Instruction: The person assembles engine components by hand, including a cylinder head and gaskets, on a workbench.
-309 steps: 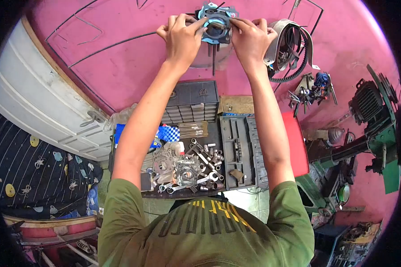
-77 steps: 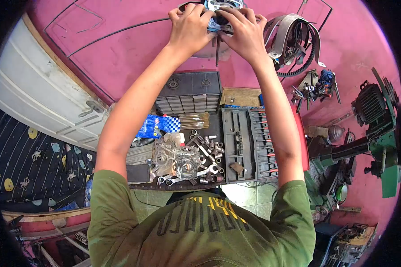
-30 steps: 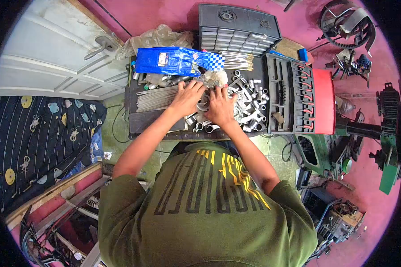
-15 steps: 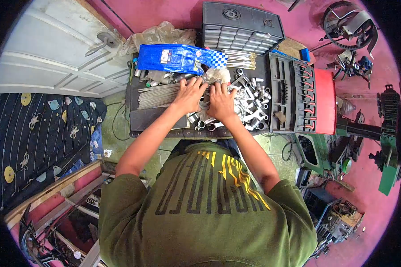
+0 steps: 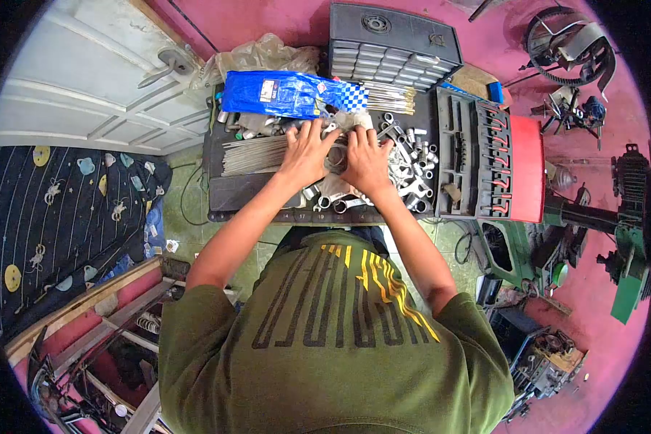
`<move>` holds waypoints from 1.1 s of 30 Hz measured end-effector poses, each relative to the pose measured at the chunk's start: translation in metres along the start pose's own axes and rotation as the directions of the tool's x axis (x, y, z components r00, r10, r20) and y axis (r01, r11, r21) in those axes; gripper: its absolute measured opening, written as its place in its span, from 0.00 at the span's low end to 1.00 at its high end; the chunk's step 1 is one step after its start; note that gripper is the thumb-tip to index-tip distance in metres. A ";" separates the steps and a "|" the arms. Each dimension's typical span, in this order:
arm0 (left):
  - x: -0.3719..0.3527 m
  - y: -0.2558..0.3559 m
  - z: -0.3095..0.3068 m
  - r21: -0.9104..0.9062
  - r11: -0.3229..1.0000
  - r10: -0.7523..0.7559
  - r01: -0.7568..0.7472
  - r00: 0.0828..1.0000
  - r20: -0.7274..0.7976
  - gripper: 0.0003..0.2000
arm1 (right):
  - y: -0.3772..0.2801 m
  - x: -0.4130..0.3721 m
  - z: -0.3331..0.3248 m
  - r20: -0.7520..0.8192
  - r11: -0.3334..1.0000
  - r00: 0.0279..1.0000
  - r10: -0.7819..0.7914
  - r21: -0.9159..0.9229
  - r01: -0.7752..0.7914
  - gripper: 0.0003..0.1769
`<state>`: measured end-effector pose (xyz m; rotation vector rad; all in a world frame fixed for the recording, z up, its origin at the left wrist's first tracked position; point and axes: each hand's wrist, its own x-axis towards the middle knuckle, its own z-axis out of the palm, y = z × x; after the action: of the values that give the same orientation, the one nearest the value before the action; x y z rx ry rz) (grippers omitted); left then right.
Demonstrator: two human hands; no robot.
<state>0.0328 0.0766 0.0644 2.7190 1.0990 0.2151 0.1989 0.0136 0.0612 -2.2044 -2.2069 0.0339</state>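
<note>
My left hand lies at the right end of a bundle of thin metal rods, palm down with its fingers spread. On the other side of a small gap, my right hand rests with fingers apart on the left part of a pile of wrenches and sockets. Between the hands shows a round, ring-like metal piece. Crumpled clear plastic sits just beyond the fingertips. Closer to my body, a combination wrench lies near the table edge.
A blue plastic packet lies at the back left, beside more thin rods. Behind stands a small-drawer cabinet. To the right is an open red tool case with a black tray. A green machine stands beyond.
My hands have moved slightly apart, the right one going a little to the right. More of the ring-like piece shows between them.
</note>
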 end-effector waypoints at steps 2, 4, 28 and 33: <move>0.003 0.004 -0.006 -0.018 0.998 -0.055 0.055 0.998 -0.022 0.47 | 0.005 0.002 -0.008 -0.022 1.000 1.000 -0.006 0.012 0.006 0.51; 0.006 0.007 -0.009 -0.033 0.998 -0.045 0.045 0.999 -0.014 0.47 | 0.010 0.003 -0.013 -0.036 0.999 0.999 -0.010 0.045 0.011 0.52; 0.143 0.100 -0.071 0.105 0.986 0.155 -0.126 0.926 -0.345 0.44 | 0.163 0.027 -0.117 -0.392 0.990 0.914 -0.101 -0.131 0.054 0.49; 0.185 0.130 -0.100 0.204 0.971 0.203 -0.127 0.886 -0.416 0.44 | 0.201 0.034 -0.166 -0.451 0.987 0.882 -0.137 -0.138 0.083 0.52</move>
<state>0.2305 0.1273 0.2031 3.0092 1.0200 0.8294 0.4052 0.0473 0.2208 -1.8725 -2.0916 -0.5722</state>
